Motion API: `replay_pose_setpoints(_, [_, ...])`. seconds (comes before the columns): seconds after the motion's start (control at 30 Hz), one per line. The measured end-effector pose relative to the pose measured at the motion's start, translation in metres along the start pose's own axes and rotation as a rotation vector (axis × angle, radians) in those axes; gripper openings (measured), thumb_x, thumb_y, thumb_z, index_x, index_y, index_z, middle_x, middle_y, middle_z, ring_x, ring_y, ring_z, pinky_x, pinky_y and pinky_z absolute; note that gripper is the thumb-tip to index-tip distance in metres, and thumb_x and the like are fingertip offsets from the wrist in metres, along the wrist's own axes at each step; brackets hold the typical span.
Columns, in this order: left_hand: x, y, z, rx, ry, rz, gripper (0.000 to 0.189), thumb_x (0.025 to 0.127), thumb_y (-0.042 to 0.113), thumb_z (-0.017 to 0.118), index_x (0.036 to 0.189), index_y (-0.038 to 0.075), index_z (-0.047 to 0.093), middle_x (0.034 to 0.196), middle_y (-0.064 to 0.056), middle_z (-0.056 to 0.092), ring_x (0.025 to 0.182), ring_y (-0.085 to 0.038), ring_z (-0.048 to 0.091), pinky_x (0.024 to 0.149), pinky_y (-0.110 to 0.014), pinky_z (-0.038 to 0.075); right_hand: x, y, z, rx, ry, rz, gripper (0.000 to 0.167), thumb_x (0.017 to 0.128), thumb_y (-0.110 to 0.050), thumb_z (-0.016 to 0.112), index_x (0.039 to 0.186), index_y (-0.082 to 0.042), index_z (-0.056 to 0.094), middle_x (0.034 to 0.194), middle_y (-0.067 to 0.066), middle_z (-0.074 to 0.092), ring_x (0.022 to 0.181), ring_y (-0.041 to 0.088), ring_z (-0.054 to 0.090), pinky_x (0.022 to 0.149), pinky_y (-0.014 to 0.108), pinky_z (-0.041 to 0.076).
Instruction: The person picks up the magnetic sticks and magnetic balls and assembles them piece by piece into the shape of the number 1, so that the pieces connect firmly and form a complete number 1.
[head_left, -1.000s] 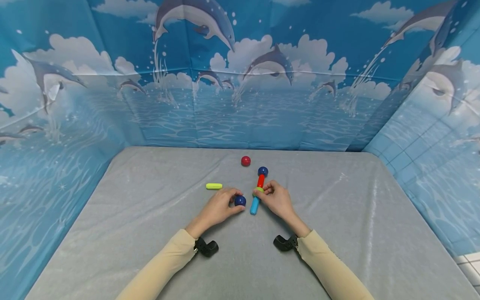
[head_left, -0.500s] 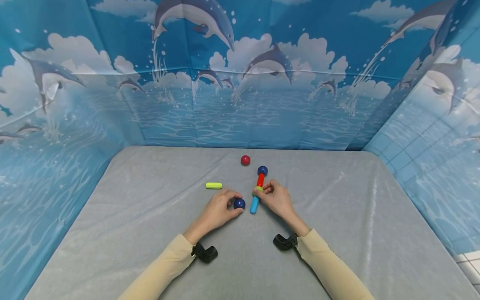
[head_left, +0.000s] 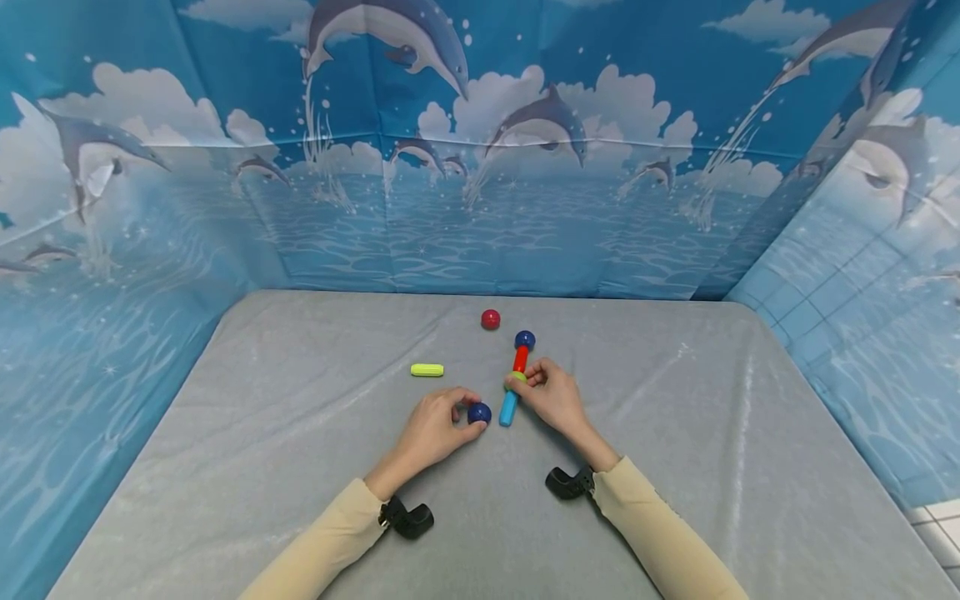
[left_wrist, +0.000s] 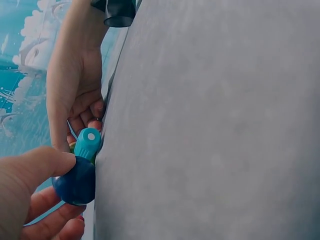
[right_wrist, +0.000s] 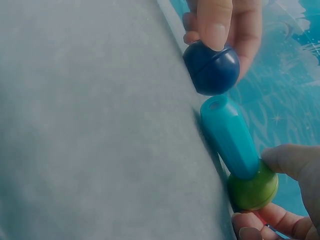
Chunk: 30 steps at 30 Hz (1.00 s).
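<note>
My left hand (head_left: 435, 429) pinches a dark blue ball (head_left: 479, 413) between thumb and fingers, low over the grey cloth. Close to its right, my right hand (head_left: 553, 400) holds a green ball (right_wrist: 254, 187) in the middle of a joined row of toy pieces. From that ball a light blue rod (head_left: 507, 409) points toward the person, its end hole (left_wrist: 91, 136) showing in the left wrist view. On the far side a red rod (head_left: 521, 359) leads to a second dark blue ball (head_left: 525, 340). The held ball sits near the light blue rod's free end.
A yellow-green rod (head_left: 427, 370) lies left of the row, beyond my left hand. Farther back rests a red ball (head_left: 491, 319). Grey cloth (head_left: 337, 467) covers the table, and a dolphin-print curtain (head_left: 480, 217) stands behind it and along the sides.
My left hand has drawn the dark blue ball slightly toward the person, level with the near part of the light blue rod. The right hand and the joined row stay nearly still.
</note>
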<state>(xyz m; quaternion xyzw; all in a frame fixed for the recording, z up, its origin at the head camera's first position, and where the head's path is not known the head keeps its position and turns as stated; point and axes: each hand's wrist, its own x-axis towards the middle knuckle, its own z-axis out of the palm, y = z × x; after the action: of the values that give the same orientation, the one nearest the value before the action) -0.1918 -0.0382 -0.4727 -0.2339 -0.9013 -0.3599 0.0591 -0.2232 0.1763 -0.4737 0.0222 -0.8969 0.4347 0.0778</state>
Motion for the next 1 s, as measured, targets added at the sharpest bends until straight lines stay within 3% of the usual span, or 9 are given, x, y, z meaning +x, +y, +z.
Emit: replay_pose_setpoints(1.0, [-0.0039,0.0063,0.0019,-0.028,-0.011,0.006,0.028,0.079,0.030,0.078,0.101,0.013,0.071,0.088,0.006,0.066,0.060,-0.004,0.046,0.055,-0.022,0.038,0.0025,0.0004,0.0016,-0.007,0.008,0.011,0.033,0.081,-0.035,0.075,0.085,-0.007,0.058,0.072,0.003,0.058,0.062,0.018,0.050,0.058,0.031,0.038])
